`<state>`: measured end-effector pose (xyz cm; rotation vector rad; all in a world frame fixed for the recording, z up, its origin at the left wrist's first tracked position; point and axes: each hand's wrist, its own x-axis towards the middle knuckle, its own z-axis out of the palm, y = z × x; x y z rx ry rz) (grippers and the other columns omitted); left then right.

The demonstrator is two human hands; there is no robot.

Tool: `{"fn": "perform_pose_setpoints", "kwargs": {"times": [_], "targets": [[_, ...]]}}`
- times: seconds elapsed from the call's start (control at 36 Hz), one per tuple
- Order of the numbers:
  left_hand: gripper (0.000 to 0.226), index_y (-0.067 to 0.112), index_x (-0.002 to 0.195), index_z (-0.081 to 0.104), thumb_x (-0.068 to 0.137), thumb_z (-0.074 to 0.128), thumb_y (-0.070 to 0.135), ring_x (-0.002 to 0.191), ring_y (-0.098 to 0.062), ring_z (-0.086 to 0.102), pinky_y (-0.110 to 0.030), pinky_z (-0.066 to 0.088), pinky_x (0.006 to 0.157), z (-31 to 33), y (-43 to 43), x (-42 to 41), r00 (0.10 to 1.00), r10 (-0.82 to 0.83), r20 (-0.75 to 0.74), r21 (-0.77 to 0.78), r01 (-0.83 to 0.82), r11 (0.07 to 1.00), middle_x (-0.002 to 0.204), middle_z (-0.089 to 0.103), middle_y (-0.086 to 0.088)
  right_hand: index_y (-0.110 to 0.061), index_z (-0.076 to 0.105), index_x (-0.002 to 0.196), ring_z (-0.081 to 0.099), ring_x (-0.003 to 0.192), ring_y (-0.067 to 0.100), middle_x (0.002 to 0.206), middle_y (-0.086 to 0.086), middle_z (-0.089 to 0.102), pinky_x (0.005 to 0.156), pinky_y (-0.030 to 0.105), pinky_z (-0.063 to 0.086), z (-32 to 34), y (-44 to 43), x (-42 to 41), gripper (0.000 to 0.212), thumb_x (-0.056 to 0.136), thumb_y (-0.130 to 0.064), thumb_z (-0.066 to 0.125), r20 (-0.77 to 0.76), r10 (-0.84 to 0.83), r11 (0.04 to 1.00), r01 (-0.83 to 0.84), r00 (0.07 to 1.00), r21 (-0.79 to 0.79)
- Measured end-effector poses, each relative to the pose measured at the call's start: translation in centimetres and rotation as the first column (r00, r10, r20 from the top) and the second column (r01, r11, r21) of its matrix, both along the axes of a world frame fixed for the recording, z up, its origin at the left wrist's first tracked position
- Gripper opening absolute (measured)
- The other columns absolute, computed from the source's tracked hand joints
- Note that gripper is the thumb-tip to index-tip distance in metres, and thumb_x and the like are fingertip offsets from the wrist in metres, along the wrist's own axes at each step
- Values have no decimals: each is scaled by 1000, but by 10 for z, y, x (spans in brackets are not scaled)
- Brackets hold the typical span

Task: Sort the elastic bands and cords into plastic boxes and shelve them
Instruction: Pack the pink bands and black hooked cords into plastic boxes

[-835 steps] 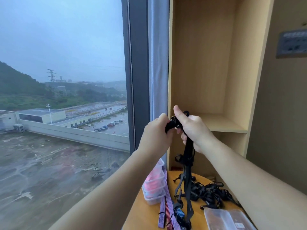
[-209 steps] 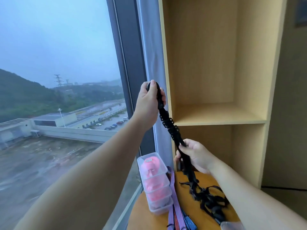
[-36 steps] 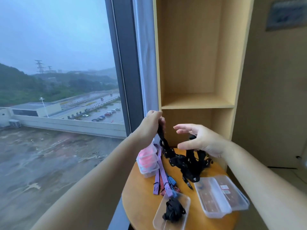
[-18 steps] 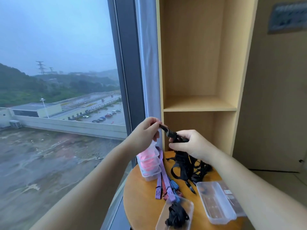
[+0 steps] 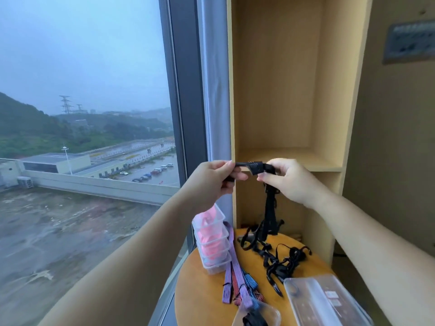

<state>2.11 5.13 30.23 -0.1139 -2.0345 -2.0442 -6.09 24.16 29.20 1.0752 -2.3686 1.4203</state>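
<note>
- Keeping nearest, at 6 o'clock on the round surface (image 5: 195, 290), a small clear box (image 5: 256, 314) with a black bundle already inside. Just beside it at 5 o'clock, lying ready, a larger clear box (image 5: 327, 302), seemingly unfilled.
- Leaving the striped bands (image 5: 237, 278) fanned out just beyond, touching the stack of pink-filled boxes (image 5: 211, 241) at 9 o'clock on the window edge.
- Drawing one black cord (image 5: 253, 166) up out of the black tangle (image 5: 280, 260) at mid-surface, its tail hanging down into the heap.
- Pinching the cord's end in the left hand (image 5: 211, 182), thumb and fingertips closed on it. Gripping it also in the right hand (image 5: 289, 180), fingers curled round, at 3 o'clock of the left.
- Now stretching that section level between the two hands. Half a second ago, holding them lower and closer together; a second ago, spreading the right hand open above the heap.
- Probably singling out one cord for boxing, with most black cords and every striped band still unsorted.
- Facing, at 12 o'clock behind the hands, the wooden shelf (image 5: 287, 158); shelving not yet begun, judging by the boxes all sitting on the surface.
</note>
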Motion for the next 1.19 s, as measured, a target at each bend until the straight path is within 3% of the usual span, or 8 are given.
{"fn": "perform_pose_setpoints", "kwargs": {"times": [0.25, 0.39, 0.58, 0.72, 0.81, 0.92, 1.08, 1.19], "targets": [[22, 6, 83, 72, 96, 58, 17, 72, -16, 63, -22, 55, 67, 49, 10, -7, 989, -74, -129, 160, 94, 983, 85, 73, -8, -22, 65, 116, 53, 56, 19, 77, 2, 62, 59, 29, 52, 32, 14, -18, 37, 81, -31, 73, 126, 291, 894, -222, 948, -389], [27, 8, 74, 78, 94, 60, 13, 91, -20, 65, -24, 56, 75, 48, 17, -12, 982, -117, -148, 195, 145, 970, 97, 70, -13, -3, 64, 97, 49, 51, 16, 69, 2, 60, 49, 27, 47, 17, 9, -17, 41, 81, -40, 70, 130, 249, 861, -158, 960, -483], [21, 3, 87, 78, 94, 59, 6, 92, -15, 69, -21, 54, 82, 29, 22, -16, 971, -208, -116, 211, 229, 950, 100, 71, -13, -9, 56, 83, 45, 46, 15, 63, 0, 53, 43, 27, 40, 20, 2, -5, 23, 98, -26, 58, 179, 204, 912, -120, 962, -393], [24, 22, 79, 79, 93, 64, 11, 81, -4, 64, -14, 47, 79, 22, 22, -18, 968, 22, -251, -182, -69, 981, 85, 72, 6, -8, 59, 96, 50, 57, 14, 74, 2, 58, 54, 29, 46, 23, -1, 5, 14, 100, -21, 54, 206, 235, 935, -163, 950, -315], [14, 13, 80, 75, 91, 66, 11, 67, -3, 51, -10, 38, 61, 15, 28, -20, 878, 130, -460, -487, -372, 790, 87, 57, 6, -8, 59, 94, 49, 55, 13, 72, 1, 58, 50, 27, 44, 26, -7, 10, 26, 96, -33, 59, 293, 280, 904, -149, 914, -400], [9, 0, 91, 75, 89, 67, 5, 78, -8, 49, -3, 33, 70, 7, 34, -20, 780, 32, -625, -634, -531, 562, 95, 53, -1, -6, 57, 89, 45, 47, 13, 66, 2, 57, 42, 26, 37, 28, -10, 11, 39, 94, -45, 58, 336, 179, 888, -5, 925, -459], [16, 19, 103, 76, 88, 72, 16, 73, -1, 56, -9, 42, 70, 4, 29, -15, 859, 119, -498, -504, -398, 767, 94, 61, 12, -8, 59, 79, 41, 43, 13, 64, 5, 54, 40, 24, 32, 20, -8, 8, 32, 99, -32, 54, 287, 157, 887, -8, 945, -461], [15, 16, 103, 76, 90, 68, 15, 74, -1, 53, -9, 40, 67, -2, 28, -10, 872, 86, -481, -537, -371, 758, 92, 58, 5, -8, 59, 82, 39, 42, 13, 65, 6, 54, 39, 22, 31, 16, -10, 9, 35, 94, -42, 61, 332, 195, 886, -21, 923, -463]]}}
